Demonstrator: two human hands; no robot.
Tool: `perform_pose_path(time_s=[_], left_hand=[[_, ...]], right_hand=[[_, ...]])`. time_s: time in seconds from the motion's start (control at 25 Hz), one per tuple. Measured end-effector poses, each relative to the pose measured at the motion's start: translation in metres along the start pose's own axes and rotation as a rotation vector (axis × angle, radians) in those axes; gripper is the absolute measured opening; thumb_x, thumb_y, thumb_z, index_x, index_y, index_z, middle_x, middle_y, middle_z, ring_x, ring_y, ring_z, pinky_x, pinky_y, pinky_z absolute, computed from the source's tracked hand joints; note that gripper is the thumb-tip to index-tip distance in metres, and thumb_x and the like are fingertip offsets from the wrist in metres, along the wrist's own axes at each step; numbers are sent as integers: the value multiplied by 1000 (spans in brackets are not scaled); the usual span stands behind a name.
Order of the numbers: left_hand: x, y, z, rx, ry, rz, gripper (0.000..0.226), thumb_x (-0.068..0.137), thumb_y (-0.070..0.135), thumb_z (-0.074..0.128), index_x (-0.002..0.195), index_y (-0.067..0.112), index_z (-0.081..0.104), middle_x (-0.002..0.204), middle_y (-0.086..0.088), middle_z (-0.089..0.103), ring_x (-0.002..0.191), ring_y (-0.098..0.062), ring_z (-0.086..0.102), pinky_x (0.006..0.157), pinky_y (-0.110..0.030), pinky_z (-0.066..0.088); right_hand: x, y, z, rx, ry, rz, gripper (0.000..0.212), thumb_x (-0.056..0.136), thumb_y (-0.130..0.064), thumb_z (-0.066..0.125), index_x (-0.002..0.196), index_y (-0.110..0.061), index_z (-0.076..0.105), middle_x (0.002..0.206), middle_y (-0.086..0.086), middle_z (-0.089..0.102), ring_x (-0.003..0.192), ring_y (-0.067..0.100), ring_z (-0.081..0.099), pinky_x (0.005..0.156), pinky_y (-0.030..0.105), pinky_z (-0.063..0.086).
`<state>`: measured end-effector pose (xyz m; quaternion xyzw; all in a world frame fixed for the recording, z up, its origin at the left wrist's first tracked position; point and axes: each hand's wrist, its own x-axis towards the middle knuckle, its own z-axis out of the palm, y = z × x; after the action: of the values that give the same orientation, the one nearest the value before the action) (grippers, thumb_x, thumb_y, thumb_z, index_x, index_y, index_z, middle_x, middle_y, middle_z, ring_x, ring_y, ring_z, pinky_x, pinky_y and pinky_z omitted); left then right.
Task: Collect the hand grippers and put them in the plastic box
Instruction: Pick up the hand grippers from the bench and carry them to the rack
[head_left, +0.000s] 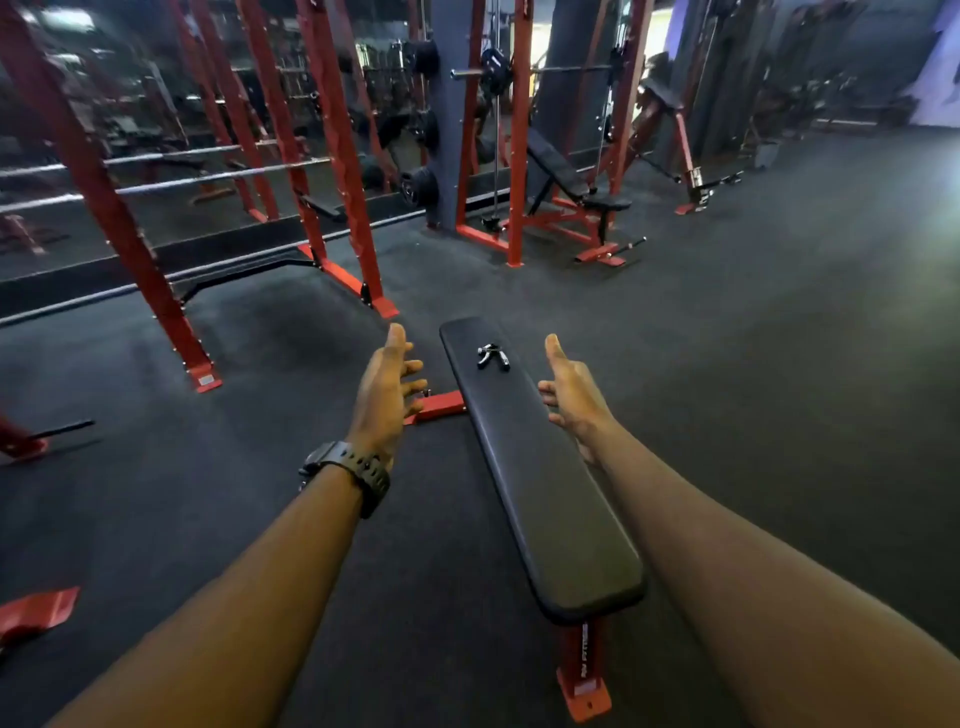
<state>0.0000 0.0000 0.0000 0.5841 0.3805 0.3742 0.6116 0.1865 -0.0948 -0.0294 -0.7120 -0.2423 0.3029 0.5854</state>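
Note:
A hand gripper (492, 357) with black handles and a metal spring lies near the far end of a long black flat bench (540, 483). My left hand (387, 392), with a black watch on its wrist, is stretched out left of the bench, fingers apart and empty. On the other side of the bench, my right hand (571, 395) reaches forward, also open and empty. Both hands are short of the hand gripper and not touching it. No plastic box is in view.
Red power racks (332, 156) with barbells stand at the left and back. An incline bench (566, 182) on a red frame is behind the flat bench. The bench's red feet (584, 691) rest on dark rubber floor (779, 364), which stretches wide to the right.

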Motion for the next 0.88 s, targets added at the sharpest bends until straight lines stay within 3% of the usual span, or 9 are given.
perform_pose_path(time_s=[0.16, 0.24, 0.32, 0.48, 0.6, 0.76, 0.8, 0.88], left_hand=[[94, -16, 22, 1, -15, -63, 63, 95, 65, 33, 134, 19, 50, 132, -8, 57, 117, -26, 59, 103, -49, 48], [143, -26, 30, -1, -35, -85, 60, 96, 65, 33, 131, 20, 51, 130, -7, 58, 116, -26, 59, 103, -49, 48], [199, -31, 32, -15, -62, -95, 53, 97, 62, 33, 124, 21, 53, 120, -2, 61, 112, -24, 60, 102, -47, 48], [304, -40, 34, 29, -73, -125, 39, 97, 63, 33, 99, 31, 56, 104, 6, 62, 102, -20, 62, 100, -48, 50], [374, -51, 44, 53, -79, -143, 44, 93, 69, 35, 97, 30, 56, 109, -3, 62, 102, -25, 62, 102, -53, 50], [462, -74, 66, 82, -96, -192, 52, 84, 75, 36, 103, 30, 56, 116, -5, 63, 106, -26, 63, 101, -54, 50], [483, -80, 71, 83, -102, -193, 51, 85, 74, 36, 103, 31, 56, 113, -4, 61, 103, -24, 61, 101, -54, 50], [527, -99, 83, 94, -101, -207, 47, 89, 71, 35, 102, 31, 56, 111, -4, 60, 102, -23, 61, 101, -54, 50]], right_hand=[[88, -3, 20, 6, 4, 14, 101, 84, -76, 39, 139, 8, 34, 135, 34, 50, 125, 49, 48, 104, 62, 42], [131, -1, 34, -24, 13, 40, 100, 83, -78, 39, 142, 4, 37, 133, 31, 54, 124, 47, 51, 103, 58, 44], [181, 0, 53, -12, 30, 86, 98, 82, -79, 39, 142, -1, 41, 133, 26, 57, 123, 42, 54, 101, 54, 46], [267, -15, 92, 25, 41, 143, 92, 89, -72, 39, 140, 5, 38, 137, 31, 53, 126, 46, 50, 102, 58, 44], [329, -24, 116, 35, 25, 133, 87, 95, -64, 38, 139, 11, 34, 138, 37, 47, 128, 53, 44, 103, 67, 38], [422, -11, 137, 28, 20, 169, 92, 93, -67, 38, 137, 13, 31, 136, 39, 45, 126, 54, 45, 103, 68, 37], [446, -3, 139, 22, 23, 181, 93, 92, -68, 39, 135, 14, 34, 134, 39, 47, 124, 53, 48, 104, 66, 39], [498, 19, 140, -4, 34, 217, 83, 91, -68, 40, 115, 9, 59, 120, 32, 62, 109, 45, 62, 96, 53, 49]])
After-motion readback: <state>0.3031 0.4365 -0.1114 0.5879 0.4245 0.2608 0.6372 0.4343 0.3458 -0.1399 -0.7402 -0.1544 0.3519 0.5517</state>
